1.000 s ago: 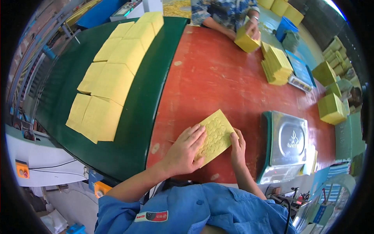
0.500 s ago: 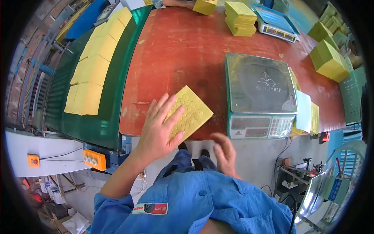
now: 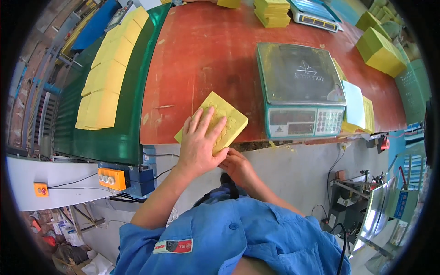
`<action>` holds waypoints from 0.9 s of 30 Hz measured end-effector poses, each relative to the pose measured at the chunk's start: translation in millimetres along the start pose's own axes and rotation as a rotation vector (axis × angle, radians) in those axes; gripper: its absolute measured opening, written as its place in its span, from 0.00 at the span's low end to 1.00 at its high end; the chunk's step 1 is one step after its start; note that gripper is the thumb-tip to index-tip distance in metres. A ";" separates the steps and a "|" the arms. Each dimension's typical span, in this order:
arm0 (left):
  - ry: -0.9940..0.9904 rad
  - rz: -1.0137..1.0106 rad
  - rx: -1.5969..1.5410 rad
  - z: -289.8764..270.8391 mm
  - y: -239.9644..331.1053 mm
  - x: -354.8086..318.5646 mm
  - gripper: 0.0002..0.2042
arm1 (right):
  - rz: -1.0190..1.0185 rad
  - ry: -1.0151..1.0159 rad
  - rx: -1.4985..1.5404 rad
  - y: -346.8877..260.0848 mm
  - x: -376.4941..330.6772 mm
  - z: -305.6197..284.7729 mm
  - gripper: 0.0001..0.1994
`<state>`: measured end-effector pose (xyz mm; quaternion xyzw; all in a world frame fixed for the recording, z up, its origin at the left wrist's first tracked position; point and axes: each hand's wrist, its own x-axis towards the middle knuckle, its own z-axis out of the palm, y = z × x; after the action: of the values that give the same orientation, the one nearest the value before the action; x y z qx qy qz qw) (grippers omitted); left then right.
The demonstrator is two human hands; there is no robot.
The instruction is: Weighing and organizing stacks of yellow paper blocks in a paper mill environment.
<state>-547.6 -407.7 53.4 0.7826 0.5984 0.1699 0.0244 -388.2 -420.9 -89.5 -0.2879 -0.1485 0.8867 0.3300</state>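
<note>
A square stack of yellow paper, pressed with round patterns on top, lies turned cornerwise at the near edge of the red table. My left hand rests over it, fingers spread across the top face and thumb by the near side. Close under that thumb is my right hand, at the stack's near corner. Its fingers are bent and partly hidden, so whether they grip the paper does not show. To the right stands a digital scale with a bare, dusty steel pan.
Yellow paper blocks line the green belt on the left. More yellow stacks and a second blue scale are at the far side. A yellow block and pale sheets lie right. An orange switch box is below the belt.
My right hand has come up and left to the stack's near corner. My left hand has shifted slightly right and down over the paper. The view has moved, so the table sits higher.
</note>
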 end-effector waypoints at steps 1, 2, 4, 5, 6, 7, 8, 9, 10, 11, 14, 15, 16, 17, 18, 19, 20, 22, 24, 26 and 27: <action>0.005 0.008 -0.008 -1.7 0.9 -6.8 0.36 | -0.009 -0.070 0.002 0.9 0.1 3.9 0.24; 0.013 -0.013 -0.019 -3.5 1.2 -15.0 0.36 | -0.021 -0.062 -0.004 3.9 -6.5 8.2 0.24; 0.038 -0.017 -0.041 -8.9 -0.9 -27.8 0.36 | 0.003 -0.084 -0.097 5.0 -27.7 20.9 0.25; 0.051 -0.076 -0.074 -13.9 -3.7 -36.9 0.36 | -0.001 -0.073 -0.134 1.4 -40.0 32.5 0.25; 0.062 -0.135 -0.108 -17.2 -8.3 -43.9 0.36 | -0.034 -0.074 -0.220 -4.2 -45.6 39.2 0.23; 0.068 -0.113 -0.126 -16.2 -15.4 -49.5 0.36 | -0.070 -0.066 -0.304 -11.1 -54.2 43.4 0.21; 0.096 -0.208 -0.348 -16.1 -28.7 -55.0 0.34 | -0.085 -0.065 -0.309 -18.2 -58.4 49.2 0.21; 0.121 -0.300 -0.571 -15.7 -34.0 -57.1 0.33 | -0.144 -0.044 -0.500 -27.2 -62.9 53.5 0.19; 0.121 -0.281 -0.576 -16.0 -32.2 -55.1 0.33 | -0.205 -0.013 -0.689 -35.3 -66.2 56.2 0.18; 0.091 -0.480 -1.117 -17.5 -29.1 -52.6 0.30 | -0.223 -0.004 -0.690 -43.6 -69.7 58.5 0.18; 0.036 -0.744 -1.817 -4.5 -24.0 -57.4 0.26 | -0.584 -0.027 -0.928 -71.6 -81.0 73.3 0.10; 0.033 -0.829 -1.978 1.6 -23.4 -55.3 0.25 | -0.596 -0.025 -0.931 -84.7 -86.2 79.5 0.10; 0.077 -0.815 -2.079 -1.3 -8.0 -42.3 0.24 | -0.764 0.031 -1.107 -98.6 -90.8 85.0 0.08; 0.068 -0.804 -2.088 -1.8 6.1 -25.6 0.24 | -0.933 0.096 -1.286 -114.7 -96.2 88.3 0.08; 0.051 -0.680 -2.131 -2.0 18.5 -5.7 0.24 | -1.040 0.151 -1.298 -132.4 -98.7 90.3 0.10; 0.052 -0.552 -2.166 -0.2 27.2 14.1 0.24 | -1.158 0.184 -1.357 -154.0 -99.7 89.3 0.09; 0.012 -0.414 -2.310 5.3 31.8 33.6 0.24 | -1.217 0.220 -1.389 -175.8 -99.8 88.4 0.10; 0.032 -0.470 -2.358 14.5 68.8 88.5 0.23 | -1.368 0.322 -1.478 -225.0 -101.5 83.0 0.10; 0.038 -0.495 -2.444 31.7 96.7 144.3 0.23 | -1.494 0.394 -1.557 -277.0 -92.3 72.5 0.11; 0.017 -0.444 -2.560 43.7 114.5 185.3 0.24 | -1.480 0.375 -1.652 -322.2 -86.1 72.0 0.13; 0.036 -0.431 -2.563 48.3 120.8 202.6 0.24 | -1.464 0.358 -1.707 -341.6 -80.7 70.0 0.14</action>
<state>-375.4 -242.4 85.1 0.0886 0.1243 0.6207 0.7691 -210.3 -228.0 154.1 -0.3850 -0.7868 0.0364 0.4811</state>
